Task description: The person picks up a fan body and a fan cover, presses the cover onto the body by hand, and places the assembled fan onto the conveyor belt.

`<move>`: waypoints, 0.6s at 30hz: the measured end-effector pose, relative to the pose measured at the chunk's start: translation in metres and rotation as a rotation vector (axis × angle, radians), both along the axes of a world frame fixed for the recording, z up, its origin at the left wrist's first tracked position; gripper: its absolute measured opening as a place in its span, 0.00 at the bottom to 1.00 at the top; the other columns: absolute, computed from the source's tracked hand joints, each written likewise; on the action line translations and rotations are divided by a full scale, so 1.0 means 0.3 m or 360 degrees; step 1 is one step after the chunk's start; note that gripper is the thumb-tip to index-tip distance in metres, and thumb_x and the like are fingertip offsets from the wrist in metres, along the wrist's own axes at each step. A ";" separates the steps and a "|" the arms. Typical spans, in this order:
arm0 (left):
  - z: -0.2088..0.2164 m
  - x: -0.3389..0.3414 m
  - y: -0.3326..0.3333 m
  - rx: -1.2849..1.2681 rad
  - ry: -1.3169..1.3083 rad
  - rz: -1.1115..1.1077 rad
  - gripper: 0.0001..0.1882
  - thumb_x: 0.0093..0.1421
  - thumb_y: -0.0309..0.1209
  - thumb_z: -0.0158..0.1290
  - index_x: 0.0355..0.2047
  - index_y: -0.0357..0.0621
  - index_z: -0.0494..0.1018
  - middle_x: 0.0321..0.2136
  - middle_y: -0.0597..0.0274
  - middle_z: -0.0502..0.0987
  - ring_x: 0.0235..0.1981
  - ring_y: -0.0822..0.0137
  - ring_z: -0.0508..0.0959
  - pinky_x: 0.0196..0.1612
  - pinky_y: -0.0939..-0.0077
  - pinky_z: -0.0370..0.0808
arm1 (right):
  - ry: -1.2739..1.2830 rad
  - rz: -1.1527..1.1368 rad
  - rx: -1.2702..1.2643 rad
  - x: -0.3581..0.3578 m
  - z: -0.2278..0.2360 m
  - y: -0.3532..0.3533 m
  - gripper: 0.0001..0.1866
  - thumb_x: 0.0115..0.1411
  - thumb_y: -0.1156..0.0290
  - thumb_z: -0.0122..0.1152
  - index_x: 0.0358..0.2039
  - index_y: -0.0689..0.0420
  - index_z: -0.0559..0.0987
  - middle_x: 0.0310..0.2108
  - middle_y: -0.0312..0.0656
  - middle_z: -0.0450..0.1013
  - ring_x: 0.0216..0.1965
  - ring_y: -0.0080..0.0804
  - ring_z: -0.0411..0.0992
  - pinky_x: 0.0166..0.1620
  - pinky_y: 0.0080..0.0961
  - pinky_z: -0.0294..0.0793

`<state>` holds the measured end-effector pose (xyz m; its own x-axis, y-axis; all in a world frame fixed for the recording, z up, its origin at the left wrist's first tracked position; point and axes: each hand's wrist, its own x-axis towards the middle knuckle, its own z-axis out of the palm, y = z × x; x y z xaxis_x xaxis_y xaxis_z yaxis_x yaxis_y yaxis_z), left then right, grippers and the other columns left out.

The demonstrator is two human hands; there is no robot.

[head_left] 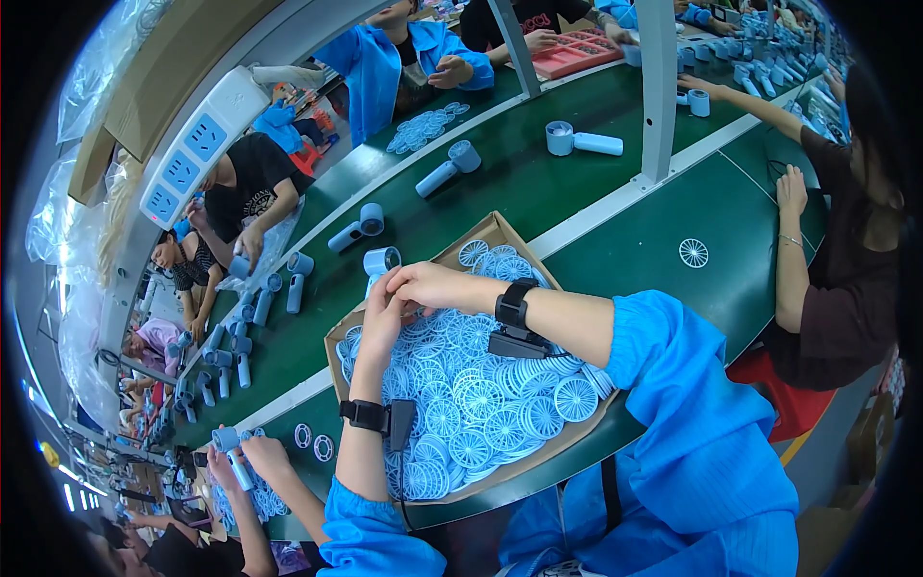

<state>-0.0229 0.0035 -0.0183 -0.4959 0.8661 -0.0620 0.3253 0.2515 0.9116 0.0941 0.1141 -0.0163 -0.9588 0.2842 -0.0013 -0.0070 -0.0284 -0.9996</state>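
Note:
My left hand (383,313) and my right hand (428,287) meet above the far left part of a cardboard box (510,481). The fingers of both are bent together, and whatever lies between them is hidden. Just beyond my fingertips is a light blue handheld fan body (382,260) with a round head. Its handle runs down behind my left hand; I cannot tell whether I touch it. Round light blue fan grilles (503,428) with spokes fill the box beneath my wrists. Each wrist wears a black strap with a small black device.
Beyond the box, a green conveyor belt (332,279) carries several fan bodies. A single grille (693,253) lies on the green table to the right. Two small rings (303,436) lie left. A white metal post (658,96) stands ahead. Co-workers sit on both sides and opposite.

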 end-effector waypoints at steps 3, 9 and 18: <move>-0.001 0.001 0.003 0.0001 0.0014 0.0000 0.21 0.66 0.35 0.42 0.60 0.54 0.61 0.49 0.62 0.71 0.46 0.67 0.75 0.42 0.72 0.75 | -0.0010 -0.0009 0.0028 0.004 0.005 0.002 0.17 0.61 0.65 0.48 0.48 0.57 0.74 0.42 0.38 0.73 0.41 0.25 0.71 0.39 0.24 0.72; -0.016 -0.012 0.006 0.0027 0.0053 -0.0036 0.21 0.66 0.36 0.42 0.60 0.54 0.60 0.49 0.63 0.70 0.46 0.68 0.74 0.41 0.74 0.75 | -0.0054 0.0012 0.0083 0.003 0.009 0.004 0.18 0.63 0.64 0.46 0.49 0.58 0.74 0.43 0.39 0.73 0.40 0.25 0.71 0.38 0.24 0.72; -0.033 -0.024 0.004 0.0015 0.0113 -0.0085 0.22 0.65 0.34 0.41 0.60 0.54 0.60 0.49 0.64 0.70 0.45 0.69 0.74 0.41 0.74 0.74 | -0.0071 -0.0063 0.0053 0.008 0.008 -0.003 0.18 0.64 0.63 0.45 0.47 0.59 0.75 0.42 0.40 0.73 0.38 0.26 0.70 0.34 0.23 0.72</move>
